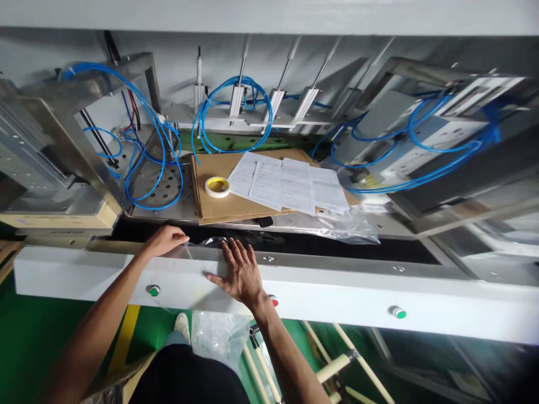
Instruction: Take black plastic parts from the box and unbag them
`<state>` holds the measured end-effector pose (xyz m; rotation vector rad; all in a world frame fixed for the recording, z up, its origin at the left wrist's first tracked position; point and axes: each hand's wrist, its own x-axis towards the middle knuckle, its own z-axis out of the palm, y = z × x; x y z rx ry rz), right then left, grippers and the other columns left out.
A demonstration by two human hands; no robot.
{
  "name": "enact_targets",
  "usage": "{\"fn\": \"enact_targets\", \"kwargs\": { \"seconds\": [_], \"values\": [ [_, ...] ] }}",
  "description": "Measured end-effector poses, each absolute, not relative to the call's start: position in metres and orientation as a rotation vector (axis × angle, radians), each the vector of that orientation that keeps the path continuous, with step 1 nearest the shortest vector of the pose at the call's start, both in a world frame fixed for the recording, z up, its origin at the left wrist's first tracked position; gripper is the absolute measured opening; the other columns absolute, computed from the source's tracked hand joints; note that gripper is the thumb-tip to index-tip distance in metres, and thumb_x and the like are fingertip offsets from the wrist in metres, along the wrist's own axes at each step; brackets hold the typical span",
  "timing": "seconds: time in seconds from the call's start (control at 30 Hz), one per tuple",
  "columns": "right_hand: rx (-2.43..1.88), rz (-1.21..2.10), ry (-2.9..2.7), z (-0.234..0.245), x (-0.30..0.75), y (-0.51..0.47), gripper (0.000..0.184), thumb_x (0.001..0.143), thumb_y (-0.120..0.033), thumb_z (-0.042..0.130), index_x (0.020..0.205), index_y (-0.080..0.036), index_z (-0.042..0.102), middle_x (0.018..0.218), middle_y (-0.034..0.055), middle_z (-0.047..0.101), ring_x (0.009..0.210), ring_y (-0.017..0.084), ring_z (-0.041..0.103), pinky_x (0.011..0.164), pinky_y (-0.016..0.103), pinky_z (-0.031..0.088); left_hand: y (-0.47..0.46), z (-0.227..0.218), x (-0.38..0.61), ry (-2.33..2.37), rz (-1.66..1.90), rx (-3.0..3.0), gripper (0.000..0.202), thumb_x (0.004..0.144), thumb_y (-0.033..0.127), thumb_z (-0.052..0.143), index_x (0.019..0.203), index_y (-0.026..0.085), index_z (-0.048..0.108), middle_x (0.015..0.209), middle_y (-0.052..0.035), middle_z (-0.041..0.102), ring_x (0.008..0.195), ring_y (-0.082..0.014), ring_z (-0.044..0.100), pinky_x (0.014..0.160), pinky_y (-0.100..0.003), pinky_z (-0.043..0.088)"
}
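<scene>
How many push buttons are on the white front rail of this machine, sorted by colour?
Green buttons: 2
Red buttons: 1, partly hidden behind the right hand
Total: 3

Before me: white machine rail with green buttons, blue air hoses looped behind against a grey wall. Beneath me: green floor, one yellow line.

Clear film across white rail
</scene>
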<state>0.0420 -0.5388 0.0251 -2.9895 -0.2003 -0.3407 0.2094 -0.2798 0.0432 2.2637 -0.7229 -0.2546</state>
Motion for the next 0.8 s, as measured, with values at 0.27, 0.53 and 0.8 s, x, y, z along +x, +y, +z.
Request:
{"fn": "enact_targets", "kwargs": {
  "seconds": [0.27,0.53,0.8],
  "values": [
    [-3.007,-0.419,-0.125,0.022,0.034,-0.539,0.112,0.089,-0.093,0.039,0.164,-0.01,0.04,0.162,0.0249,0.051,0.15,0.04,0.045,0.128,0.061,0.015,-0.289,0.043,0.202,-0.655,-0.244,2.297,0.044,0.097,0.052,0.046,0.072,0.019,0.061,0.065,-0.0017,0.06,0.062,-0.0165,0.053,0.062,-0.027,0.038],
    [-3.047,-0.486,-0.032,0.015,0.028,-0.549,0.111,0.09,-0.09,0.043,0.165,-0.008,0.037,0.163,0.0258,0.048,0.152,0.04,0.042,0.129,0.06,0.019,-0.291,0.043,0.208,-0.38,0.021,2.467,0.032,0.102,0.039,0.053,0.08,0.02,0.068,0.072,-0.0066,0.068,0.067,-0.0221,0.063,0.063,-0.031,0.037],
    [-3.067,-0.414,0.01,0.011,0.038,-0.559,0.108,0.092,-0.087,0.041,0.168,-0.01,0.032,0.167,0.0249,0.043,0.157,0.042,0.036,0.129,0.063,0.018,-0.263,0.046,0.148,-0.954,0.387,2.398,0.042,0.108,0.046,0.049,0.137,0.02,0.065,0.144,-0.0123,0.067,0.135,-0.0294,0.06,0.117,-0.045,0.044]
  ]
}}
